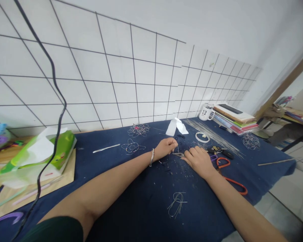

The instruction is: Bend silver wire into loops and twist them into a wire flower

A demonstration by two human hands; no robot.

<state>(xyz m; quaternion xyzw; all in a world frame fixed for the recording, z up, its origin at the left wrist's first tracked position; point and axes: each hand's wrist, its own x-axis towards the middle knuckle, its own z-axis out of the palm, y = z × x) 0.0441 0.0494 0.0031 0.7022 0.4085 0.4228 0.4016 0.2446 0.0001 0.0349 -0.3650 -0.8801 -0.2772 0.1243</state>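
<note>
At the middle of the blue cloth, my left hand [168,147] pinches a thin wire [177,146] between thumb and fingertips. My right hand [197,159] is closed on small metal pliers [178,154], whose slim jaws point left, just below the wire. The handles are hidden in the palm. Below my left fingers, a thin strand with small beads [164,161] lies on the cloth, partly covered. Small clippings are scattered around. Near my right wrist lie purple-handled scissors [213,157] and a tool with orange handles [223,162].
Behind my hands lie a bundle of straight wires [214,134], a white ring spool [202,137] and wire coils [138,129]. A loose wire bundle [176,204] is in front. A mug [206,112] and stacked books [233,117] stand back right; a tissue pack [58,151] sits left. A black cable [53,72] hangs down.
</note>
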